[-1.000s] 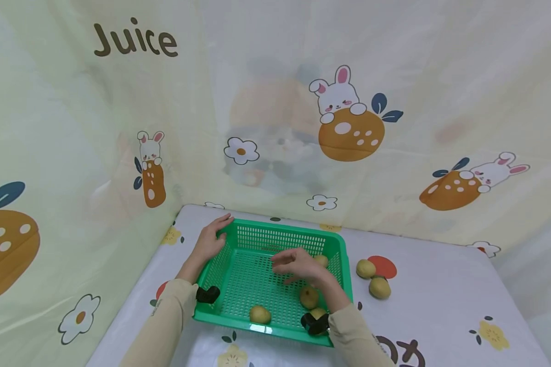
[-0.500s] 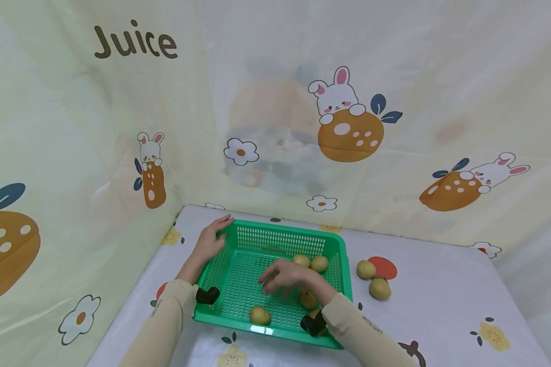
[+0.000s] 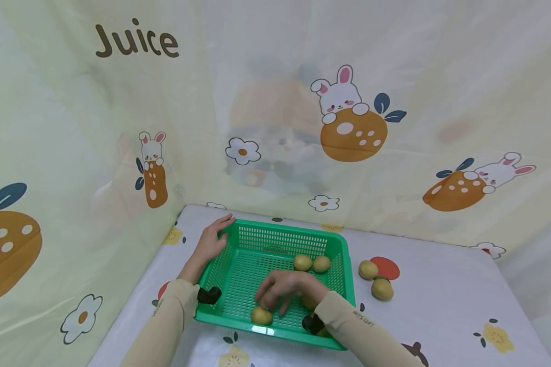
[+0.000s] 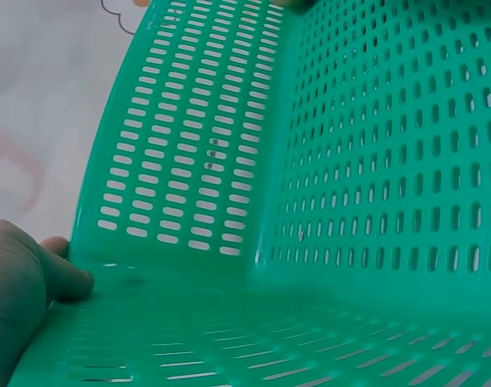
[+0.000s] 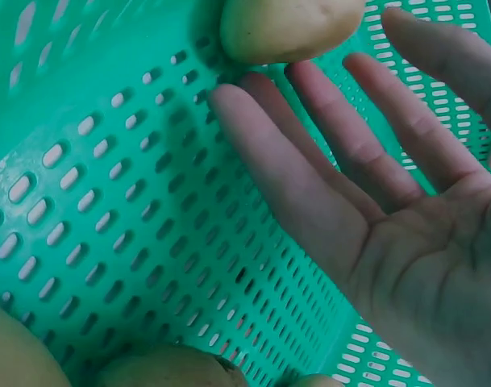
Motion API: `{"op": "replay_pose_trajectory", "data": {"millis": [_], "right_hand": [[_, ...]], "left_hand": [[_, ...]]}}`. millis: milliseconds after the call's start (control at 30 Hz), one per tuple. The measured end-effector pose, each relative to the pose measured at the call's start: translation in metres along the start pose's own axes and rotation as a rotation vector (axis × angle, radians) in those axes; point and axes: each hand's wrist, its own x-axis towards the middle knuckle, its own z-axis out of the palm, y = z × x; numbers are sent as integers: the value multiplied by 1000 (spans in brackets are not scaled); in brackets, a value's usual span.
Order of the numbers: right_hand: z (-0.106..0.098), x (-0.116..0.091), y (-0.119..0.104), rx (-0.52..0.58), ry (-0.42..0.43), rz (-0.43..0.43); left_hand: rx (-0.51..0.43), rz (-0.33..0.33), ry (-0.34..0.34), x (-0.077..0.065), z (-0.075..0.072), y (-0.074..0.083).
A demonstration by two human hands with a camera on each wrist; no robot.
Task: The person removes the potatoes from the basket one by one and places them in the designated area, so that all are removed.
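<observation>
A green plastic basket [image 3: 275,233] with slotted walls sits on the cloth-covered table. My left hand [image 3: 210,244] grips its rim at the far left corner, the thumb inside the wall in the left wrist view. Inside the basket, my right hand [image 3: 282,286] hovers with fingers spread and relaxed, palm empty. Its fingertips are right at a potato [image 3: 261,316] lying by the near wall; the right wrist view shows the same potato [image 5: 293,28] just beyond them. Two potatoes [image 3: 302,263] rest at the far right inside. More potatoes near the right wall are partly hidden by my right arm.
Outside the basket, on its right, two potatoes [image 3: 368,269] lie on the printed tablecloth [image 3: 441,285]. A printed curtain [image 3: 275,102] hangs close behind the table and along its left side.
My right hand has let go of a potato at the far right of the basket, then moved toward me to the potato by the near wall. My left hand has stayed on the rim.
</observation>
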Motion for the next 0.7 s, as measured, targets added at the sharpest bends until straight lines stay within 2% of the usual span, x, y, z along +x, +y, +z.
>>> {"op": "replay_pose_trajectory", "data": {"millis": [200, 467, 700], "right_hand": [[2, 3, 0, 1, -11, 20], [7, 6, -6, -58, -42, 49], [10, 8, -8, -126, -31, 51]], "left_hand": [[-5, 13, 4, 1, -1, 1], [9, 5, -1, 0, -1, -1], [20, 20, -3, 0, -1, -1]]}}
